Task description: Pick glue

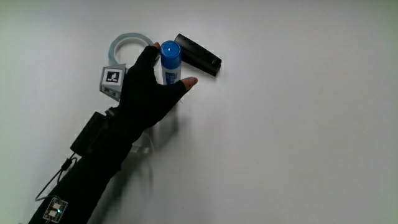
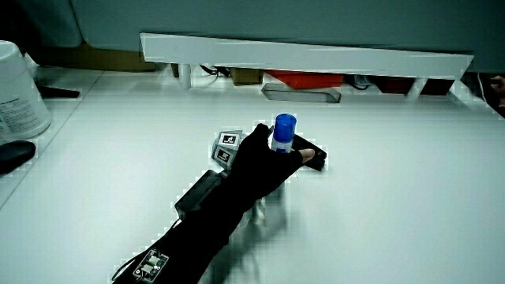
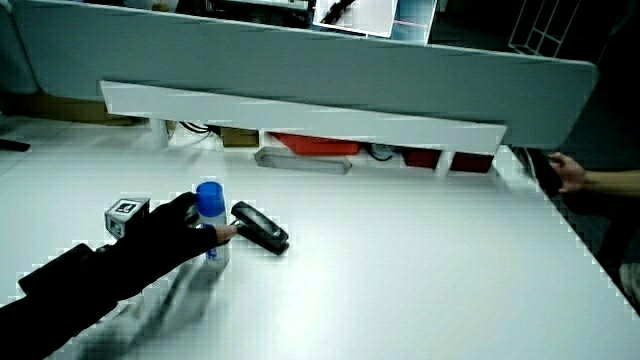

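Note:
The glue is a white stick with a blue cap, standing upright in the hand's grasp. The gloved hand wraps around its body, thumb tip on one side, fingers on the other. In both side views the blue cap of the glue rises above the hand. The patterned cube sits on the back of the hand. Whether the glue's base touches the table is hidden by the hand.
A black oblong object lies on the table beside the glue, also seen as the black object. A pale tape ring lies under the fingers. A white canister stands near the table's edge. A low partition closes off the table.

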